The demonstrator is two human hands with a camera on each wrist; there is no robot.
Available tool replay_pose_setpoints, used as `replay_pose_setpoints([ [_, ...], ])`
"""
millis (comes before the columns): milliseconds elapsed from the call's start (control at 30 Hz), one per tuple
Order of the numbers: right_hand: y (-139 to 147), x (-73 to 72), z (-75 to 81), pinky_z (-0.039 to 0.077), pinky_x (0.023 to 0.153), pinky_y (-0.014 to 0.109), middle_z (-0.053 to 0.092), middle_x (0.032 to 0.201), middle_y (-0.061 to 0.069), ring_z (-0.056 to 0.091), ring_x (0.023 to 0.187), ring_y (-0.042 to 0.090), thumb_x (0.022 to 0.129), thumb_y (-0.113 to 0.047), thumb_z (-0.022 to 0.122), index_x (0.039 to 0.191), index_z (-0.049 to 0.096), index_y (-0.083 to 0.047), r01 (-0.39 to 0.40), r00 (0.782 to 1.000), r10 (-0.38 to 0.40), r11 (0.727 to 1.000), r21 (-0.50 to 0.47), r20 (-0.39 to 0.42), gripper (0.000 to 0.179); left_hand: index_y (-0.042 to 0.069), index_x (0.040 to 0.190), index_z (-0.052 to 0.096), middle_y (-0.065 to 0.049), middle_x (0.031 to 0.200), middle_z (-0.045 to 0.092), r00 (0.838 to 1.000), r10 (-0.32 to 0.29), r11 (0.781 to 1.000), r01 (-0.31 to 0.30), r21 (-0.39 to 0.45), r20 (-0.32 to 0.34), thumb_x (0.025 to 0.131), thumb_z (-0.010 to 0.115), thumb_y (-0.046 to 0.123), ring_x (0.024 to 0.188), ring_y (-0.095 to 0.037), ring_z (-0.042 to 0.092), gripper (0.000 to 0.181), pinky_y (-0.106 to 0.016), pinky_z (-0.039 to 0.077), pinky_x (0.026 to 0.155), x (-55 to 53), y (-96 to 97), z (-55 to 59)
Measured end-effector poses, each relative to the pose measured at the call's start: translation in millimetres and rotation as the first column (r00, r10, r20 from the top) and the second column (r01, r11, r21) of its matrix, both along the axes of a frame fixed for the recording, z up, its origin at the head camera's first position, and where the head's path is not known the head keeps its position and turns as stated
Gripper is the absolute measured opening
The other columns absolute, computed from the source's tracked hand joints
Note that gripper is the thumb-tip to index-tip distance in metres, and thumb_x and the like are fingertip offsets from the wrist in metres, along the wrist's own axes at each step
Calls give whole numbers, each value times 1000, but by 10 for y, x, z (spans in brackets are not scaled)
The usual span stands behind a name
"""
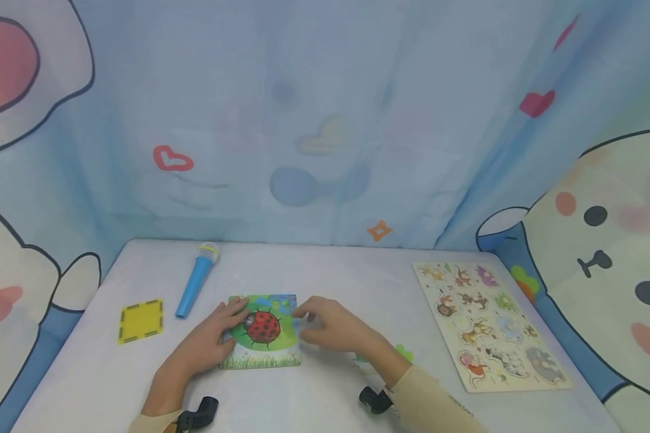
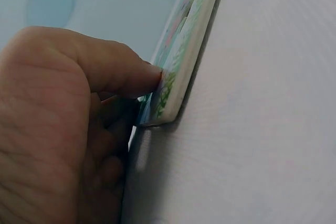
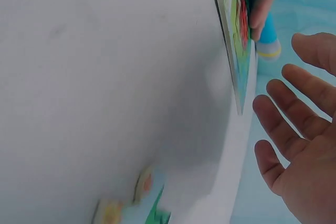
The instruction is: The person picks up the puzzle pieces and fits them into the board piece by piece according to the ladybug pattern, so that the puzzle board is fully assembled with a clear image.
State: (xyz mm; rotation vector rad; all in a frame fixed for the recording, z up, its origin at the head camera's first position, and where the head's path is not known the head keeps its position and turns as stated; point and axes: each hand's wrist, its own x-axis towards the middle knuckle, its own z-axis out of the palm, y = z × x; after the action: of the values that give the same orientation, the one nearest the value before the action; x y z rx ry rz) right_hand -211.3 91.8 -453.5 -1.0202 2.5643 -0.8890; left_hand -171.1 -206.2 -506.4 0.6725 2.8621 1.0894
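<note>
A square picture board with a red ladybug on green lies flat on the white table. My left hand rests on its left side, fingers over the far left corner and thumb near the lower left edge. Seen in the left wrist view, the thumb presses on the board's grassy border. At the board's right edge is my right hand, holding nothing. Its fingers are spread apart in the right wrist view, beside the board.
Under the right forearm lies a partly hidden piece with green leafy parts. A blue toy microphone and a yellow square are at the left. An animal peg-style puzzle board lies at the right. A printed curtain hangs behind.
</note>
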Motion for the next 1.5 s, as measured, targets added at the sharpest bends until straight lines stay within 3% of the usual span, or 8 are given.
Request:
replay_pose_setpoints([
  [267,300,89,13,53,86,33,64,116,-2,58,103,16,89,-22,69,120,66,-14,73,997,-72,996,54,-21,32,2,142,48,-2,157,32,1000,10,1000,-10,2,12,84,57,-1,146,-25,19,59,-44,15,120,15,-9,-36],
  [700,797,236,-1,49,87,42,62,110,-4,57,102,15,84,-20,76,118,67,-14,104,990,-85,981,166,-116,35,1,142,49,-4,156,33,1000,7,1000,-7,9,2,83,56,-1,146,-25,20,59,-43,14,120,18,-14,-26],
  [1000,1001,340,-22,39,89,49,59,107,-11,51,100,13,69,-34,86,112,70,-22,172,978,-117,919,354,-171,47,1,142,49,-5,156,33,1000,2,1000,-2,13,-5,84,56,-2,146,-26,20,58,-45,15,120,23,-6,14],
  [1167,1028,381,-12,36,92,54,59,100,-15,49,96,12,65,-28,88,108,71,-23,196,974,-127,890,411,-189,47,2,142,48,-4,157,31,1000,13,1000,-14,10,11,84,56,-2,146,-25,19,59,-45,15,120,23,-9,14],
  [1500,1085,397,-24,34,91,49,55,90,-21,50,93,9,66,-23,84,95,68,-29,170,979,-114,914,368,-169,34,1,142,48,-4,156,32,1000,10,1000,-10,21,15,84,57,-1,146,-26,19,59,-45,15,120,26,2,13],
])
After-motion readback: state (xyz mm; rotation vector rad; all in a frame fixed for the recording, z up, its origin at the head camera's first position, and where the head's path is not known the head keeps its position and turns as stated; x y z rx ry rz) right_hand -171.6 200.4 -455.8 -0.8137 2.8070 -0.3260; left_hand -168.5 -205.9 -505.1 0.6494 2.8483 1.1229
